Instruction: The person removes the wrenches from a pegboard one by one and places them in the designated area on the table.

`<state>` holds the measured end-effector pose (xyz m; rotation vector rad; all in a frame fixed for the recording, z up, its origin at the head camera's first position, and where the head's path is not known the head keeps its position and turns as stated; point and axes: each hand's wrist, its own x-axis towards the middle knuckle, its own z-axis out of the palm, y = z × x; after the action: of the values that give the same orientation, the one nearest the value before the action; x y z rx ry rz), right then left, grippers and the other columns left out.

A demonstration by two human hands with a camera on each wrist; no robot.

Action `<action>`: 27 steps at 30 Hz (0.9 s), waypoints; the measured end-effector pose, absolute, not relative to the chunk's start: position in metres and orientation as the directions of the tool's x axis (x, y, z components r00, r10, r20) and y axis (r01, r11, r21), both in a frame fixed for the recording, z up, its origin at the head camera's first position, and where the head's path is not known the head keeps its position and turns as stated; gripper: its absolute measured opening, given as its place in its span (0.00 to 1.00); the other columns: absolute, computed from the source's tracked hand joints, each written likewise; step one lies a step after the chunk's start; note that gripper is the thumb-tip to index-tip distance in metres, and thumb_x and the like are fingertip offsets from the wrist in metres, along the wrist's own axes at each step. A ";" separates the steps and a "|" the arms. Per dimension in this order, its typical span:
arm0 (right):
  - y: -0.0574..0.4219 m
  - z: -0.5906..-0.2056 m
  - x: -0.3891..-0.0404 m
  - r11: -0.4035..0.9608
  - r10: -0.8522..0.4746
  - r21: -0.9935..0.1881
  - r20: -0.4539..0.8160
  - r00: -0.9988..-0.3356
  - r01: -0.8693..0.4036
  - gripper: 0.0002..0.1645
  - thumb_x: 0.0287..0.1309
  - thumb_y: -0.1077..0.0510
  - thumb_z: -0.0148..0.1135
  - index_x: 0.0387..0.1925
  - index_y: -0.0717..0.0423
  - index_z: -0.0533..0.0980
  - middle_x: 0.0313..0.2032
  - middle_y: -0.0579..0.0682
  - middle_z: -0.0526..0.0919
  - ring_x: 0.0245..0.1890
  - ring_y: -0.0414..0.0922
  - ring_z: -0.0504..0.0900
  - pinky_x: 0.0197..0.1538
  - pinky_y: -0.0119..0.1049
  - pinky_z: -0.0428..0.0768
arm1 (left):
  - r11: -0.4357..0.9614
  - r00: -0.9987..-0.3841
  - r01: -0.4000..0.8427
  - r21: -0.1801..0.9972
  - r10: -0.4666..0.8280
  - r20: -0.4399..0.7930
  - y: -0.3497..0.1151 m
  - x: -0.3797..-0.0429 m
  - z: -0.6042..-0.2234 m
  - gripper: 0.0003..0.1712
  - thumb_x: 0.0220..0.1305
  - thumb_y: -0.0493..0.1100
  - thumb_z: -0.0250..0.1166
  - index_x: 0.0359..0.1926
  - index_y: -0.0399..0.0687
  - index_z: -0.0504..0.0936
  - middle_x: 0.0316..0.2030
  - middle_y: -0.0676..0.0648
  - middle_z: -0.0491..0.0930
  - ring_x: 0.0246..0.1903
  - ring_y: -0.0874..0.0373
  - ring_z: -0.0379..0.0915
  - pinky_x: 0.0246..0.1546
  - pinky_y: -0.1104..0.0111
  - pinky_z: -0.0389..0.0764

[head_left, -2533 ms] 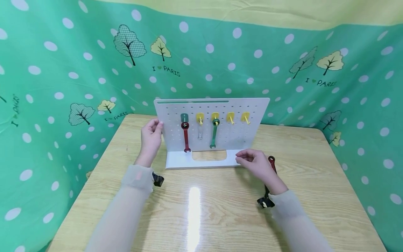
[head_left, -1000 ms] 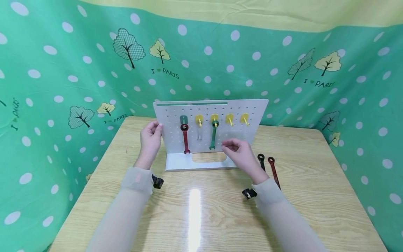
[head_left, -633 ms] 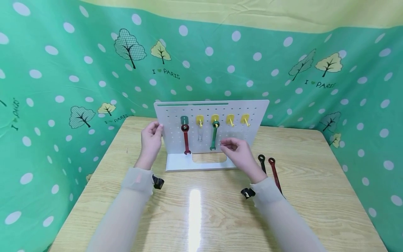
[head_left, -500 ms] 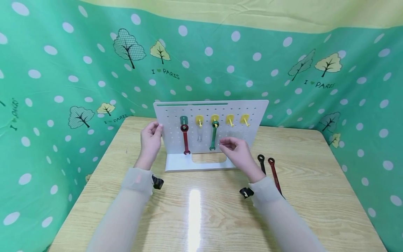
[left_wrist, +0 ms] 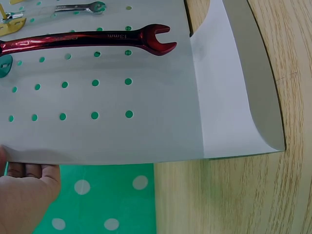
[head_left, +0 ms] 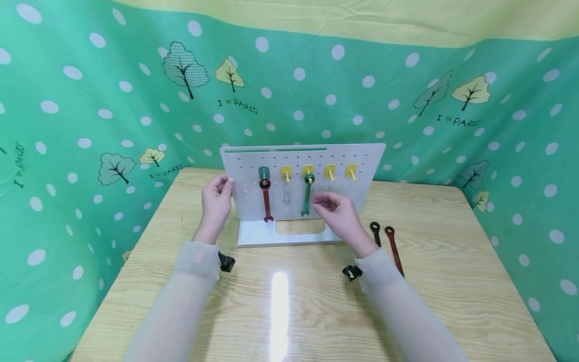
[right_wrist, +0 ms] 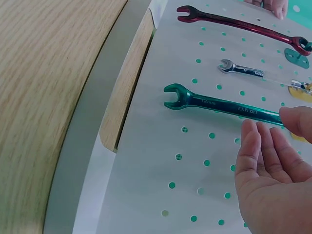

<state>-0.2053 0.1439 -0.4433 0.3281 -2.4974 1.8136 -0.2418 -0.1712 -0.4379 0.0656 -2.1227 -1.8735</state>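
My left hand (head_left: pixel 218 198) grips the left edge of a white pegboard (head_left: pixel 253 156), its fingers behind the board in the left wrist view. A red combination wrench (left_wrist: pixel 87 40) hangs from the teal hook at the left. To its right hangs a smaller silver wrench (right_wrist: pixel 246 70) with a clear middle, then a green combination wrench (right_wrist: pixel 229 107), each on a yellow hook. My right hand (head_left: pixel 336 211) is just right of the green wrench. In the right wrist view its thumb overlaps the wrench's shank, while the bent fingers stay below it, apart from the thumb.
Two yellow hooks (head_left: pixel 352 172) on the board's right side bear nothing. A black wrench (head_left: pixel 375 232) and a dark red wrench (head_left: pixel 393 246) lie on the wooden table (head_left: pixel 452 281) beside my right forearm. A green dotted curtain (head_left: pixel 344 95) surrounds the table.
From low at the board's right base, my right hand has moved left and up to the green wrench, uncovering the black wrench. My left hand keeps its hold on the board's edge.
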 end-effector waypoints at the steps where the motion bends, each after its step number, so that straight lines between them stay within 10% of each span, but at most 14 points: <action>1: 0.143 -0.443 -0.206 0.292 -0.150 -0.936 0.158 -0.976 -0.196 0.16 0.67 0.62 0.66 0.55 0.64 0.80 0.50 0.58 0.83 0.48 0.47 0.82 0.53 0.36 0.81 | 0.142 -0.952 0.166 0.976 -0.234 0.196 -0.171 -0.242 -0.437 0.16 0.78 0.41 0.57 0.53 0.31 0.80 0.38 0.34 0.78 0.35 0.52 0.70 0.42 0.63 0.78; 10: 0.139 -0.442 -0.211 0.263 -0.153 -0.943 0.167 -0.974 -0.203 0.18 0.66 0.66 0.67 0.56 0.64 0.79 0.51 0.57 0.83 0.51 0.49 0.81 0.55 0.35 0.80 | 0.152 -0.961 0.116 0.982 -0.231 0.149 -0.165 -0.229 -0.415 0.15 0.79 0.35 0.54 0.55 0.26 0.78 0.41 0.27 0.77 0.40 0.38 0.70 0.41 0.67 0.77; 20: 0.135 -0.441 -0.215 0.271 -0.159 -0.939 0.174 -0.972 -0.212 0.19 0.66 0.66 0.66 0.57 0.63 0.78 0.51 0.55 0.83 0.51 0.46 0.82 0.54 0.33 0.79 | 0.167 -0.964 0.124 0.978 -0.215 0.159 -0.162 -0.223 -0.406 0.15 0.79 0.36 0.54 0.54 0.26 0.78 0.38 0.29 0.76 0.32 0.52 0.69 0.35 0.72 0.74; 27: 0.132 -0.441 -0.221 0.267 -0.162 -0.942 0.164 -0.973 -0.203 0.19 0.66 0.66 0.66 0.58 0.61 0.78 0.51 0.51 0.83 0.51 0.45 0.81 0.54 0.33 0.79 | 0.140 -0.961 0.137 0.981 -0.220 0.166 -0.162 -0.223 -0.405 0.14 0.78 0.34 0.54 0.53 0.24 0.78 0.40 0.27 0.77 0.40 0.38 0.71 0.51 0.51 0.78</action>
<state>-0.2208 0.1320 -0.4408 0.3564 -2.4732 1.8466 -0.2228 -0.1617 -0.4052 0.0801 -2.1502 -1.8965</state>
